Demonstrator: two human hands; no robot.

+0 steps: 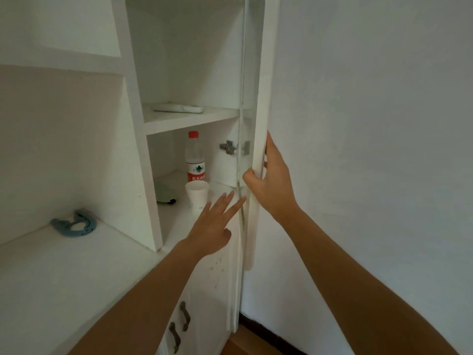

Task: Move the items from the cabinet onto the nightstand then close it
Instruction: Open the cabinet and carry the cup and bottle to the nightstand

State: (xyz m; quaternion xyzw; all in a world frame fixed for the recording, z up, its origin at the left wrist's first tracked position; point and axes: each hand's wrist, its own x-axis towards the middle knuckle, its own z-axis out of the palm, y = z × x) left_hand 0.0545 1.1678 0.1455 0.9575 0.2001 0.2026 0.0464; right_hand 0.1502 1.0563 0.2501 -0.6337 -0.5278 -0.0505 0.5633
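Seemingly just beyond left hand (215, 226): cup (197, 197).

Soft, even daylight fills the scene, with no hard glare anywhere. The white wall (371, 124) on the right is the brightest surface, with a faint bluish cast. The cabinet (194, 60) interior is dimmer, greyest under its upper shelf (189, 119) and along the left inner side. The counter (64, 265) shows only pale, diffuse shadow, darker towards its back edge. The wide lens bends straight lines: the cabinet's uprights lean and bow towards the frame edges. Focus is a little soft throughout, with compression smear on the plain white areas; the forearms at the bottom edge are blurred.
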